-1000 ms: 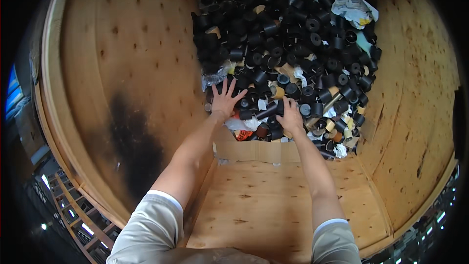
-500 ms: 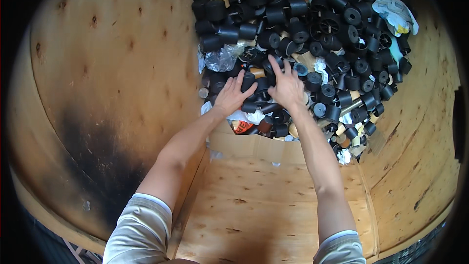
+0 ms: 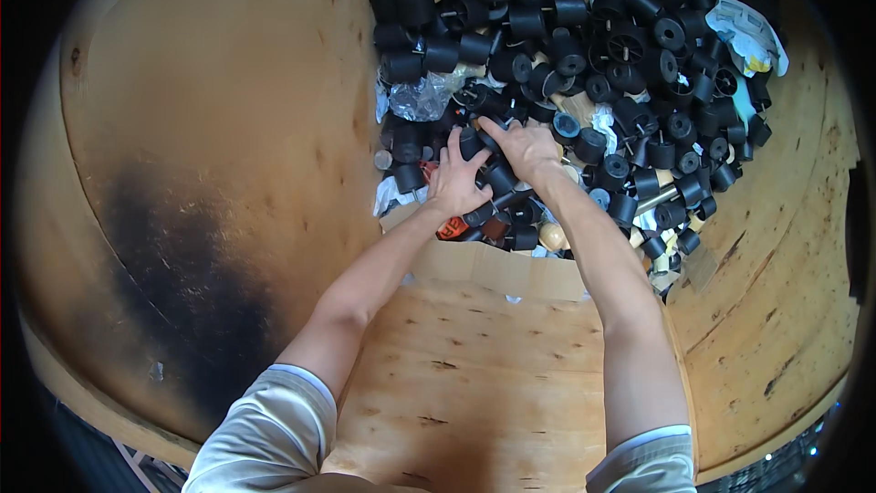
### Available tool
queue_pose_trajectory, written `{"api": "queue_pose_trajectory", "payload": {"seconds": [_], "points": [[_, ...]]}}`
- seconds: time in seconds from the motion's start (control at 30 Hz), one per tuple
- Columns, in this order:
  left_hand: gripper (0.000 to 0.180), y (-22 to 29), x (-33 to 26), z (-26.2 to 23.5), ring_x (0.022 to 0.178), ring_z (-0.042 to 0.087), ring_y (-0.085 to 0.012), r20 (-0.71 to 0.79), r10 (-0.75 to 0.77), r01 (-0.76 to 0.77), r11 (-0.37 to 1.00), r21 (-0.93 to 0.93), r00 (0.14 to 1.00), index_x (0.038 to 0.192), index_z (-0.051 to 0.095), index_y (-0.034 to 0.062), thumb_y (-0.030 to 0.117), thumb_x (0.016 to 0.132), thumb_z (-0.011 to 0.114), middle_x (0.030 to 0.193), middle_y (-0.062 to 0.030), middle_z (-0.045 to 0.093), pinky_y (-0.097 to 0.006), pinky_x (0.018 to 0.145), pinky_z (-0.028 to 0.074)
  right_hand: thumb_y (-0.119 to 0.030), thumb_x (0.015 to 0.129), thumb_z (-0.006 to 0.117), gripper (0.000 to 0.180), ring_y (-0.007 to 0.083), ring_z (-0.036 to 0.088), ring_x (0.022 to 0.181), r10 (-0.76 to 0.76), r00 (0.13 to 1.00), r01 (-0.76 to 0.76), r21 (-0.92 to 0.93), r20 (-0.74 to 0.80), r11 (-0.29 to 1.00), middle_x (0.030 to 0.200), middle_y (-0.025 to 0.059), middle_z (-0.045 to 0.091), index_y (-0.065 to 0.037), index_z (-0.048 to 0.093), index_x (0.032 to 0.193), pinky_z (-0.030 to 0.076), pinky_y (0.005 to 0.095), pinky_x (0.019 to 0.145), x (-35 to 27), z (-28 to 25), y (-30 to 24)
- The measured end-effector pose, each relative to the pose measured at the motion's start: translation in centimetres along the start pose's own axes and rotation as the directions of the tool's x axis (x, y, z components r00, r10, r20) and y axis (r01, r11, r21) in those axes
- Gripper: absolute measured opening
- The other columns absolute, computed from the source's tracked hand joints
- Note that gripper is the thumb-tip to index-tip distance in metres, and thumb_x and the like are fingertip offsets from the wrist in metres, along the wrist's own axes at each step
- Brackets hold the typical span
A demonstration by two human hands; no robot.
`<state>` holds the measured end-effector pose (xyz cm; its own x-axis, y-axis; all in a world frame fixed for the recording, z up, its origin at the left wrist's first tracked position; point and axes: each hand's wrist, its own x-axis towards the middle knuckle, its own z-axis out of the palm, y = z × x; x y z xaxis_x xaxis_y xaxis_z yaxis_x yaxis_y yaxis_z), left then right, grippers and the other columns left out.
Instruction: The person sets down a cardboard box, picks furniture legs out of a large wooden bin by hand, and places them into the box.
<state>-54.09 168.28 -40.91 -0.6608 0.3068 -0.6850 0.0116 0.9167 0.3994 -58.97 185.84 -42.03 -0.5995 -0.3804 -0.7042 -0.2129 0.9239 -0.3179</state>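
Black round furniture legs [image 3: 569,53], many with threaded studs, form a heap on the far side of a wooden bin. At the heap's near left part, my left hand [image 3: 456,184] has its fingers spread, with a black leg between forefinger and thumb. Close beside it on the right, my right hand [image 3: 529,148] reaches leftward with fingers bent down among the legs. What those fingers grip, if anything, is hidden under them. A thick black leg [image 3: 499,177] lies between the two hands. Orange-red printed wrapping [image 3: 452,228] shows below my left hand.
Tall plywood walls [image 3: 219,82] rise at left and right. A cardboard strip [image 3: 497,272] edges the heap's near side, before the bare wooden floor [image 3: 474,374]. Clear plastic film [image 3: 422,99], a crumpled white bag [image 3: 746,32] and tan wooden pieces [image 3: 553,237] are mixed in.
My right hand has turned leftward and its fingers have bent down into the heap. My left hand has shifted slightly right, closer to it. The whole view has moved a little.
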Motion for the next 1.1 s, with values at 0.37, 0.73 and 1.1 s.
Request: {"api": "queue_pose_trajectory", "payload": {"seconds": [0.37, 0.73, 1.1], "points": [[0.069, -1.0, -2.2, 2.4, 0.119, 0.059, -0.0455, -0.108, -0.038, 0.027, 0.994, -0.102, 0.993, 0.125, 0.071, 0.0157, 0.039, 0.062, 0.09, 0.162, -0.0286, 0.016, -0.046, 0.103, 0.054, -0.013, 0.079, 0.079, 0.096, 0.0342, 0.07, 0.109, -0.15, 0.988, 0.148, 0.06, 0.046, 0.987, 0.111, 0.0136, 0.074, -0.034, 0.029, 0.158, 0.056, 0.0446, 0.091, 0.4, 0.5, 1.2], [0.071, -4.8, -1.9, -6.9, 0.108, 0.065, -0.0327, -0.478, -0.133, -0.068, 0.923, -0.38, 0.868, 0.133, 0.069, 0.0205, 0.029, 0.066, 0.091, 0.152, -0.0217, 0.035, -0.04, 0.1, 0.053, -0.007, 0.068, 0.077, 0.092, 0.0257, 0.059, 0.124, 0.417, 0.862, 0.268, 0.958, -0.287, 0.105, 0.13, 0.013, 0.061, -0.01, 0.036, 0.15, 0.044, 0.0367, 0.109, -6.4, 5.8, -0.2], [0.071, -5.6, 0.7, -6.7, 0.129, 0.053, -0.0444, -0.424, -0.145, 0.184, 0.981, 0.054, 0.894, 0.133, 0.068, 0.0323, 0.04, 0.066, 0.09, 0.162, -0.0157, 0.026, -0.05, 0.105, 0.051, -0.016, 0.073, 0.081, 0.084, 0.0429, 0.059, 0.126, 0.292, 0.927, -0.038, 0.716, -0.235, 0.697, 0.123, 0.0141, 0.07, -0.027, 0.046, 0.148, 0.056, 0.0506, 0.093, -11.4, 14.9, -11.1]]}}
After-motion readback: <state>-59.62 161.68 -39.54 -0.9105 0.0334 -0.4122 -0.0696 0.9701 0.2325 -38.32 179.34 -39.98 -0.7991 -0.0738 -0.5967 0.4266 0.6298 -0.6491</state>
